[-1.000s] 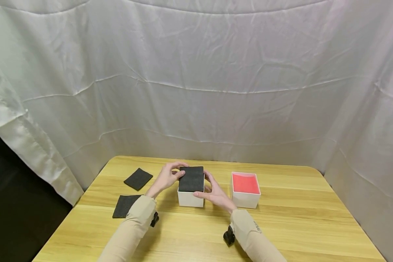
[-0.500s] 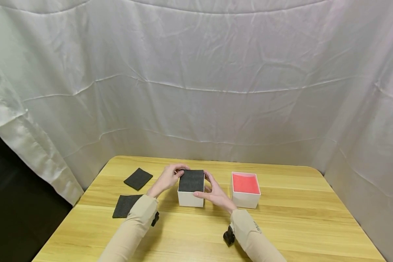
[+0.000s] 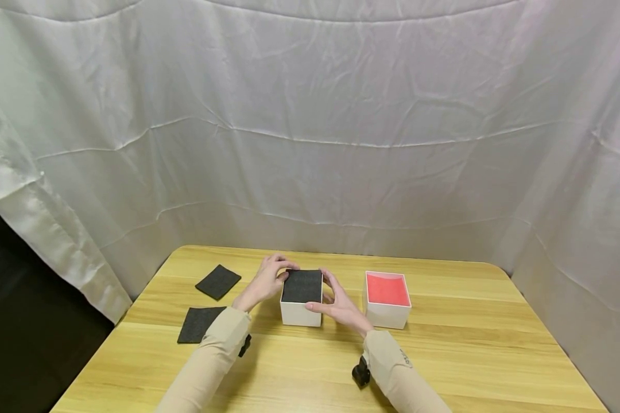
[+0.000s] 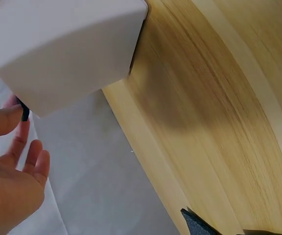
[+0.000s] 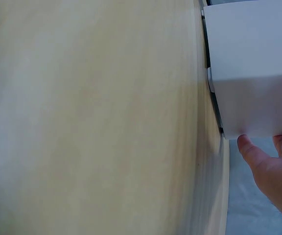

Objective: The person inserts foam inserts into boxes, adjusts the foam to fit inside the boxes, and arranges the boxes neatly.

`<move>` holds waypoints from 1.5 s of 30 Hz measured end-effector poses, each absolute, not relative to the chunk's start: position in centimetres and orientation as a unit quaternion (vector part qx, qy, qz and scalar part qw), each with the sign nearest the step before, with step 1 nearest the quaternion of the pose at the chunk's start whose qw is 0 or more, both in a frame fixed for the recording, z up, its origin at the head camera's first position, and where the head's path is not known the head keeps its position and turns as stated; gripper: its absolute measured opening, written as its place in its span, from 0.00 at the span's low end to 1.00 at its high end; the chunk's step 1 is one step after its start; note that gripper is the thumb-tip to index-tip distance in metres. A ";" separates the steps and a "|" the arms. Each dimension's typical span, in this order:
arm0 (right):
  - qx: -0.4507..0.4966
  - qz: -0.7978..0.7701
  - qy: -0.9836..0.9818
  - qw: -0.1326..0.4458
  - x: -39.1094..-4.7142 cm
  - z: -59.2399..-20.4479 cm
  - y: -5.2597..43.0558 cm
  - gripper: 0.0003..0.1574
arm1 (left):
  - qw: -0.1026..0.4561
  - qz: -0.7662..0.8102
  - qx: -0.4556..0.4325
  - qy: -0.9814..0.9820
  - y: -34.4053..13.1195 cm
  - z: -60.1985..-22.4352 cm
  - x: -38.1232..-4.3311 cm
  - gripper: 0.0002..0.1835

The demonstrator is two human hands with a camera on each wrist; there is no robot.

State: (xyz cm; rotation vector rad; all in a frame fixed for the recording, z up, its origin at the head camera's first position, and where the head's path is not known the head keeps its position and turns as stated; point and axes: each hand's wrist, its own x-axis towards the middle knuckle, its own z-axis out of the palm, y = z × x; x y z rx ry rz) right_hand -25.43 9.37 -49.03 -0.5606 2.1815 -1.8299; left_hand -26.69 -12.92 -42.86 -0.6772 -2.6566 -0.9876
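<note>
A white box (image 3: 297,314) stands near the middle of the table, its open top covered by a black felt-like square (image 3: 302,287). At the far left corner my left hand (image 3: 263,282) pinches the square's edge between thumb and fingers. In the left wrist view, a bit of black edge (image 4: 25,111) shows between thumb and finger, beside the box (image 4: 67,58). My right hand (image 3: 342,307) holds the box on its right side, thumb on the near face and fingers behind. The right wrist view shows the thumb and fingertips of that hand (image 5: 273,171) against the white wall.
A second white box (image 3: 387,315) with a red sheet (image 3: 388,289) in its top stands to the right. On the left lie two more black squares, one farther back (image 3: 218,282) and one (image 3: 196,325) partly behind the left sleeve. A pale curtain (image 3: 341,143) hangs behind the table.
The black square's far edge has come down toward the box's rim, with the left hand shifting slightly along with it. The right hand and both boxes have stayed put.
</note>
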 end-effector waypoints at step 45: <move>-0.188 -0.636 0.738 0.124 -25.1 -48.8 9.4 0.64 | 0.017 -0.345 -0.327 -0.880 -12.7 -43.2 -26.7 0.18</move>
